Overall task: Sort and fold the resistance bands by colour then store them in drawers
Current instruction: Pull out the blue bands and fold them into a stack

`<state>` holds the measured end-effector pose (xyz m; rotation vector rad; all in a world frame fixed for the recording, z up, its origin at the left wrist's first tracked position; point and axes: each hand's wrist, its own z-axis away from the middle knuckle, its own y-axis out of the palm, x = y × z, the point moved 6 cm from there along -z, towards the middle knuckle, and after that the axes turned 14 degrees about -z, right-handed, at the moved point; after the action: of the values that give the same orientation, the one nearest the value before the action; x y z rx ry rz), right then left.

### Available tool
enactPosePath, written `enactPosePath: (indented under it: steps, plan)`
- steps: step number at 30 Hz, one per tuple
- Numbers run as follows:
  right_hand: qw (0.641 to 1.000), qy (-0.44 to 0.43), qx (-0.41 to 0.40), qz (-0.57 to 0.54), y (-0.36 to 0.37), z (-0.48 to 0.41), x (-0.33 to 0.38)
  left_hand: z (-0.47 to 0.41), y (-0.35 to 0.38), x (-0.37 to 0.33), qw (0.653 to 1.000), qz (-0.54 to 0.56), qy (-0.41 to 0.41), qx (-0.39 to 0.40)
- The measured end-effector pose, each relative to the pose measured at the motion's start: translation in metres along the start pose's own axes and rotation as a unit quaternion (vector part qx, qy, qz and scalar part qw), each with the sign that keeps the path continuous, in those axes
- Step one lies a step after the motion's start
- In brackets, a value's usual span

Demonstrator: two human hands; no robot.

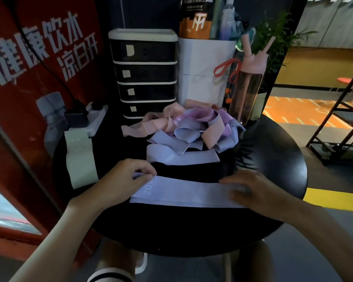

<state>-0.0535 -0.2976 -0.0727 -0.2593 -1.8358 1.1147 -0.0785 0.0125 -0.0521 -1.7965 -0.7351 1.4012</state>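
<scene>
A lilac band lies flat across the round black bench, the left hand pinching its left end and the right hand pressed flat on its right end. Behind the band sits a tangled pile of lilac and pink bands, with the drawers behind that. Left of the band lies a green band.

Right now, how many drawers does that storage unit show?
4, stacked vertically in the drawer unit at the table's back: top, second, third, bottom. The band pile covers the bottom one's lower right corner.
</scene>
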Motion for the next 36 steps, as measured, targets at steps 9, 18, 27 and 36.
enactPosePath:
  steps: [9,18,27,36]
  plan:
    - [0.996,-0.016,-0.07,-0.05,-0.004,0.027,-0.004,0.022,0.021,0.017,0.996,-0.058,0.063,0.028]
    - [0.99,0.001,-0.127,-0.061,-0.002,0.026,-0.005,0.023,0.023,0.02,0.993,-0.046,0.1,-0.042]
    - [0.989,0.045,-0.123,-0.068,-0.004,0.031,-0.006,0.023,0.026,0.017,0.988,-0.074,0.127,-0.049]
    - [0.993,0.01,-0.11,-0.046,-0.006,0.031,0.004,0.028,0.026,0.011,0.979,-0.141,0.139,-0.048]
